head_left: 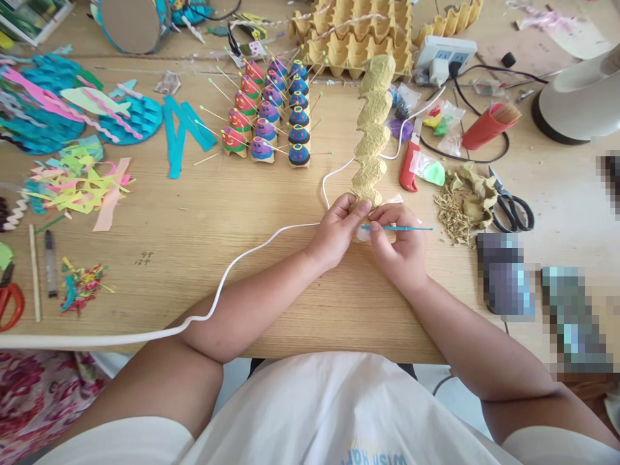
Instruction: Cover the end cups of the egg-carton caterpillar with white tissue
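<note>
A long strip of tan egg carton [372,132] points away from me, its near end pinched by my left hand [341,226]. My right hand [400,242] is closed around a thin blue stick-like tool [407,228], which lies sideways close to that end of the strip. Something whitish shows under the fingers, too covered to name. Beyond my left hand stand three painted carton caterpillars with faces and pins: a red one [239,110], a purple one [267,116] and a dark blue one [299,116].
A white cable [232,261] crosses the table and my left arm. To the right are a red-handled cutter [410,165], carton scraps [458,206], black scissors [513,206] and a red cup of sticks [487,126]. Egg trays [353,32] lie behind; paper strips [82,181] sit left.
</note>
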`<control>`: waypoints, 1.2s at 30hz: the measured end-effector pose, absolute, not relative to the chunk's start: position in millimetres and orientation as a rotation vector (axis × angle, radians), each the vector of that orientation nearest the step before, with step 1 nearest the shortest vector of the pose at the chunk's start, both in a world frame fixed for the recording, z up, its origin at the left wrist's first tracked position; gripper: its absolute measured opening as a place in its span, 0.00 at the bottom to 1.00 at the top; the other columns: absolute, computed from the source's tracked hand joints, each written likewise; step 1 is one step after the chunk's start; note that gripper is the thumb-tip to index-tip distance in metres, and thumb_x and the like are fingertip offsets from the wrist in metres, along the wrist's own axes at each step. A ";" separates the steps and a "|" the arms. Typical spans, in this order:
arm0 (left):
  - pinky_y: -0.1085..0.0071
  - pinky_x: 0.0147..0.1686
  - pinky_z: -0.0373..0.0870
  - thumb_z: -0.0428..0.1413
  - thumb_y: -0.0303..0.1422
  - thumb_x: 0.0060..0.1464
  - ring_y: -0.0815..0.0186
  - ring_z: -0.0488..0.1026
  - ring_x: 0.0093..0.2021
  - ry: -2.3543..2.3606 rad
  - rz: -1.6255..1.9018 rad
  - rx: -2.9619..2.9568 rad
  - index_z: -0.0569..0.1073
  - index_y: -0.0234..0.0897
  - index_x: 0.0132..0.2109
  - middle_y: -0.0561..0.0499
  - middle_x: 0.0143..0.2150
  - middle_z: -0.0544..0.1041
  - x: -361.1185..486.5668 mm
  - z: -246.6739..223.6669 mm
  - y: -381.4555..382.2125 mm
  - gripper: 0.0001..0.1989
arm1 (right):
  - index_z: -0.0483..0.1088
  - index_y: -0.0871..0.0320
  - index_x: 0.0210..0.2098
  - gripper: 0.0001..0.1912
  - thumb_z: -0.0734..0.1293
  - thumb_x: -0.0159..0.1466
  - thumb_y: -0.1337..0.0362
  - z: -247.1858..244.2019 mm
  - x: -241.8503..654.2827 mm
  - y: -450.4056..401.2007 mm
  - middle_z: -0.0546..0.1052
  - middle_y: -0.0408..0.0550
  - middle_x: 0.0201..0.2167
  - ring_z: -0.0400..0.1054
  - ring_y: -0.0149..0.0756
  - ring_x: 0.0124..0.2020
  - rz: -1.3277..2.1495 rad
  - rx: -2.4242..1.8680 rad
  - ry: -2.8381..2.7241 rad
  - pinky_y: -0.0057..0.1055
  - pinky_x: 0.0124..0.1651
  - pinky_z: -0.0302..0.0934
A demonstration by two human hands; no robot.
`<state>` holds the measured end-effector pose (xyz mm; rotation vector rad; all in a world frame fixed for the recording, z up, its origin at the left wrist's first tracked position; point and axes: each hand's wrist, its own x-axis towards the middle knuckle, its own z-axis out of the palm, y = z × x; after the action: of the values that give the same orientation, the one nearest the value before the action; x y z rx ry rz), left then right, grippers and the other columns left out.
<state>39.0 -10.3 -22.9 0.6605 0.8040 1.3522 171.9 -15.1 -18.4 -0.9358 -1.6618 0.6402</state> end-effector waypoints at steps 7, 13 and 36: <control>0.74 0.34 0.63 0.71 0.44 0.60 0.73 0.62 0.32 0.787 1.356 0.678 0.67 0.39 0.33 0.58 0.31 0.67 38.6 -24.5 -10.1 0.22 | 0.67 0.51 0.34 0.08 0.68 0.69 0.67 -16.5 171.7 -16.1 0.78 0.45 0.35 0.75 0.39 0.39 0.612 -0.928 -1.676 0.42 0.47 0.71; 0.74 0.35 0.62 0.71 0.45 0.59 0.72 0.62 0.33 0.805 1.373 0.711 0.68 0.39 0.32 0.58 0.31 0.67 38.5 -26.8 -10.2 0.23 | 0.66 0.51 0.33 0.09 0.68 0.68 0.68 -15.7 171.1 -15.6 0.78 0.44 0.33 0.74 0.40 0.38 0.583 -0.932 -1.697 0.42 0.46 0.71; 0.75 0.34 0.63 0.71 0.45 0.60 0.73 0.62 0.31 0.816 1.349 0.682 0.67 0.39 0.33 0.58 0.31 0.67 38.7 -25.5 -10.2 0.22 | 0.68 0.52 0.34 0.08 0.69 0.70 0.65 -18.8 172.7 -16.4 0.78 0.45 0.36 0.74 0.38 0.40 0.736 -0.940 -1.598 0.41 0.48 0.68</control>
<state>38.7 -10.2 -25.5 0.6820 0.8163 1.3495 172.7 -16.4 -18.8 -0.9402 -1.5977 0.7360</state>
